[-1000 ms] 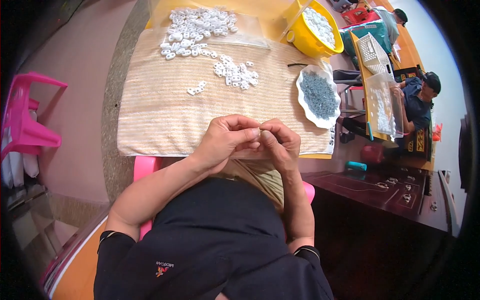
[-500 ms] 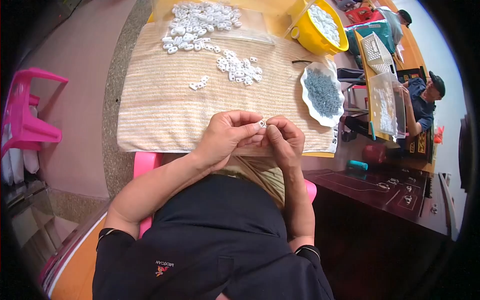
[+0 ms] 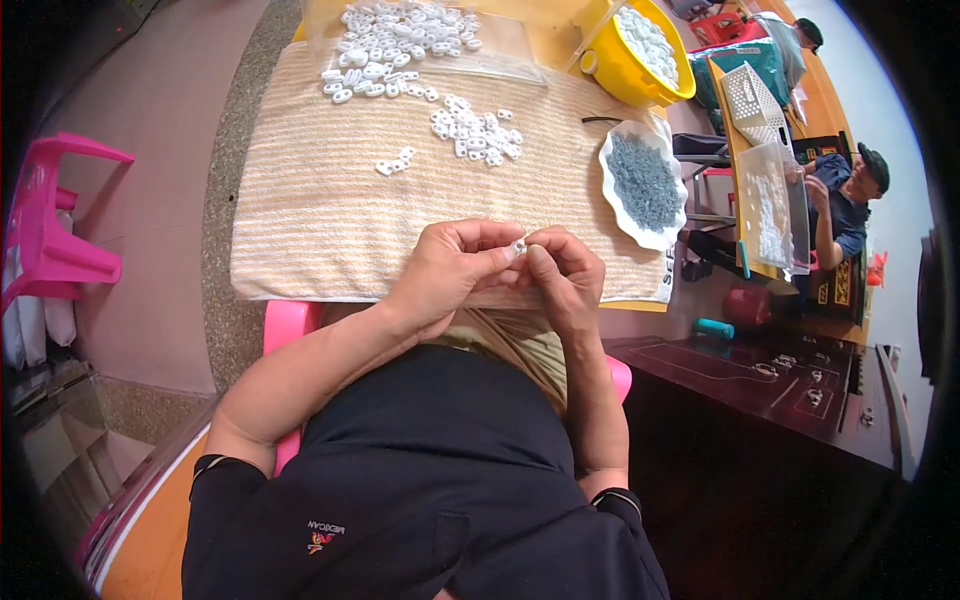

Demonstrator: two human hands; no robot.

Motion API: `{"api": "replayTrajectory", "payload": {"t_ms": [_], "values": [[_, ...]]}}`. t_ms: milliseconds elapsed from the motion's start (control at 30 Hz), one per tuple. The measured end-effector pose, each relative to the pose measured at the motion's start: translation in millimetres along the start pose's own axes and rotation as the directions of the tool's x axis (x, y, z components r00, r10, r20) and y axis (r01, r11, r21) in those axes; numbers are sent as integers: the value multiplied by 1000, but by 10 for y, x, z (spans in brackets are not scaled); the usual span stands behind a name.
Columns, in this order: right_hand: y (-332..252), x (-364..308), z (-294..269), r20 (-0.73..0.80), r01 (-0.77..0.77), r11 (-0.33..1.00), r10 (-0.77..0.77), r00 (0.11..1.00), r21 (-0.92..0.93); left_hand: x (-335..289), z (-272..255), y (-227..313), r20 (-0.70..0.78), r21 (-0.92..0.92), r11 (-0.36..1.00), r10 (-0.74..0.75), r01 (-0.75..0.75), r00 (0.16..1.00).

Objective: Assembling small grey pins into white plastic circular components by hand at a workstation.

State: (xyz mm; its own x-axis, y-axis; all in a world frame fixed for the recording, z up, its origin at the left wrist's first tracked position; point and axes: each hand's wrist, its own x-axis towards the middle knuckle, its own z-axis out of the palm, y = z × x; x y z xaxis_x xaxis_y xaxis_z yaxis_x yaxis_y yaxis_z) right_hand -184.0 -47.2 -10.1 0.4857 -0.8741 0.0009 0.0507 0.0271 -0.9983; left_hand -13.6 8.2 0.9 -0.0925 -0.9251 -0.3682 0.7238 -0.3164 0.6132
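My left hand (image 3: 447, 262) pinches a small white plastic piece (image 3: 519, 248) between thumb and fingertips, above the towel's near edge. A dark spot shows on the piece's face. My right hand (image 3: 570, 272) is closed in a pinch against the piece's right side, its thumb and forefinger touching or almost touching it. Whether those fingers hold a smaller part cannot be seen. Farther off on the striped towel (image 3: 320, 215) are a few white pieces (image 3: 395, 162) at the left and a loose heap of white two-holed pieces (image 3: 480, 135).
A larger pile of white oval pieces (image 3: 395, 40) lies at the back on a clear tray (image 3: 510, 60). A yellow basket (image 3: 655, 92) of white parts stands back right, above a scalloped white dish (image 3: 660, 238) of small grey-blue bits (image 3: 643, 185). A person (image 3: 840, 205) sits at another table.
Both hands keep their pinch at nearly the same place. The white piece has turned slightly, and its hole, pale before, now looks dark.
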Motion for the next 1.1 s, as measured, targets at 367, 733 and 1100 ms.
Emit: {"api": "replayTrajectory", "payload": {"t_ms": [367, 733, 1100], "values": [[0, -12, 15, 19, 25, 999, -25, 1000, -23, 30, -55, -49, 20, -22, 999, 37, -37, 999], [-7, -23, 19, -3, 23, 999, -23, 1000, -25, 18, -47, -25, -1, -54, 998, 14, -14, 1000], [-23, -28, 47, -14, 52, 994, -54, 998, -101, 16, -50, -12, 7, -22, 1000, 8, -7, 1000]]}}
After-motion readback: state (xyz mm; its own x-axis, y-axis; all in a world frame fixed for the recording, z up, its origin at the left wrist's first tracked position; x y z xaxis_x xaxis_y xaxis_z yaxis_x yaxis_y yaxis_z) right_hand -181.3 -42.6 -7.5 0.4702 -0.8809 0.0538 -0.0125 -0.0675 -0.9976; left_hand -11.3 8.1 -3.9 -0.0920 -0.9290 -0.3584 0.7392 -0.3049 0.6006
